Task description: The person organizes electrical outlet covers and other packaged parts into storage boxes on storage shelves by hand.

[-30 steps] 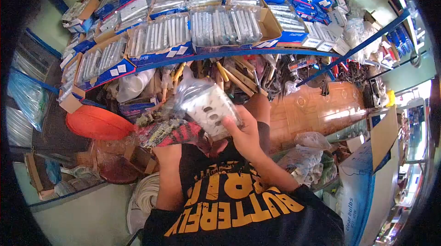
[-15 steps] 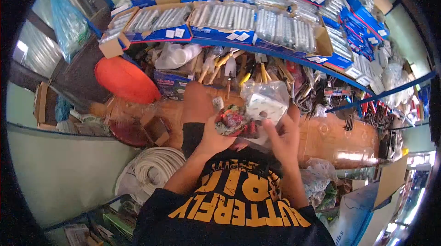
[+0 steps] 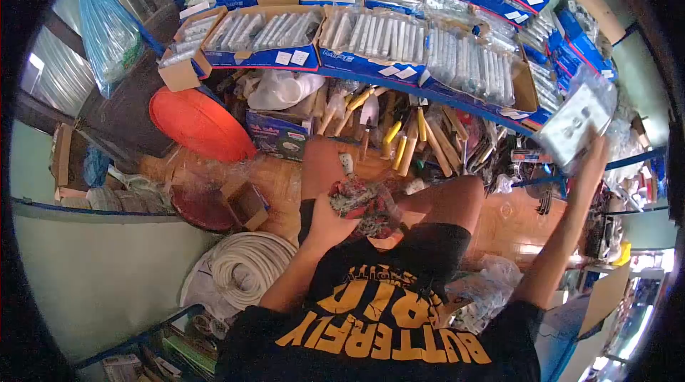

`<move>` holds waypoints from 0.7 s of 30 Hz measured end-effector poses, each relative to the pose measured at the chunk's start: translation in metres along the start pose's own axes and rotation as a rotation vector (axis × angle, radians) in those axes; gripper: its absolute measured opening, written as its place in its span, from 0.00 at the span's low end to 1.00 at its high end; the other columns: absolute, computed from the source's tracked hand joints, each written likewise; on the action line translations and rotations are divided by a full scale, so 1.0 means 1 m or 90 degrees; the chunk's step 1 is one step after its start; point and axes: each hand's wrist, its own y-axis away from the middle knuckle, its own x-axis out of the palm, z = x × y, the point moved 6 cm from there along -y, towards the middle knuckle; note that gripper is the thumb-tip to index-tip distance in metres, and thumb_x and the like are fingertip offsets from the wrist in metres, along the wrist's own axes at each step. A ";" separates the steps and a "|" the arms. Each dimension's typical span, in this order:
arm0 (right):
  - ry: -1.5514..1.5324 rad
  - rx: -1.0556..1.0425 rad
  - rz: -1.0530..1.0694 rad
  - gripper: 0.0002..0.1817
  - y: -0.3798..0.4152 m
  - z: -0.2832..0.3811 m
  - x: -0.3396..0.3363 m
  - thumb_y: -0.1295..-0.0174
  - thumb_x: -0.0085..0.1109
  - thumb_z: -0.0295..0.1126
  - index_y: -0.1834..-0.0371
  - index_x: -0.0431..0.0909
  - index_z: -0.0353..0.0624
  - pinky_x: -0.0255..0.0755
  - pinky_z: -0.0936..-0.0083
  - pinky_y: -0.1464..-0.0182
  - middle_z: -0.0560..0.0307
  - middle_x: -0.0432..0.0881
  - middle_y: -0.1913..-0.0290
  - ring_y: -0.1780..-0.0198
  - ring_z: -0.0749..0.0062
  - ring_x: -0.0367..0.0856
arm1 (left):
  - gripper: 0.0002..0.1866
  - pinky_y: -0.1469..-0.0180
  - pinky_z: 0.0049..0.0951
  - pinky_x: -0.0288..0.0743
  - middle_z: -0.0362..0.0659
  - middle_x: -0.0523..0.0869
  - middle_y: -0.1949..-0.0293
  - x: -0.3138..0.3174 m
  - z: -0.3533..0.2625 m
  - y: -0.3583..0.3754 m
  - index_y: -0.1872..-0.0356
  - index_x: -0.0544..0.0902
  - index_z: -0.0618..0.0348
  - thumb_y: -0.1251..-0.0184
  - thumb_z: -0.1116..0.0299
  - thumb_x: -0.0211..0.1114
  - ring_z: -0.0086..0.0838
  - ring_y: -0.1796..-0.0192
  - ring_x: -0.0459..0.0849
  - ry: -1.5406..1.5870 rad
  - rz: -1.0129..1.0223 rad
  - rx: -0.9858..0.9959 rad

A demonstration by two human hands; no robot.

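Observation:
A crumpled patterned cloth [image 3: 369, 205] in red, dark and white hangs from my left hand [image 3: 330, 219], whose fingers are closed round it over my lap. Far out to the right, my right hand [image 3: 596, 150] grips a bagged white plate [image 3: 571, 125] by its lower right edge. The plate is flat and squarish, with several dark openings, inside a clear plastic bag. In this view it overlaps the right end of the blue-edged shelf [image 3: 499, 107] and the boxes there.
Blue cardboard boxes [image 3: 371, 68] of plastic-wrapped packs line the shelf. Below it lie trowels [image 3: 369, 112] and other wooden-handled tools. An orange-red basin [image 3: 201, 125] leans at left, near a small open box [image 3: 246, 203]. A white hose coil [image 3: 250, 268] sits lower left.
My right hand has carried the bagged white plate from in front of my chest out to the right, by the shelf's end. My left hand stays over my lap with the cloth.

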 end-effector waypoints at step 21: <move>0.490 -0.069 0.373 0.24 -0.123 -0.065 0.185 0.44 0.55 0.47 0.65 0.81 0.31 0.74 0.54 0.50 0.33 0.82 0.62 0.56 0.41 0.81 | 0.22 0.47 0.32 0.75 0.46 0.83 0.54 -0.002 0.050 -0.014 0.51 0.75 0.69 0.50 0.81 0.70 0.32 0.51 0.83 0.138 -0.158 -0.093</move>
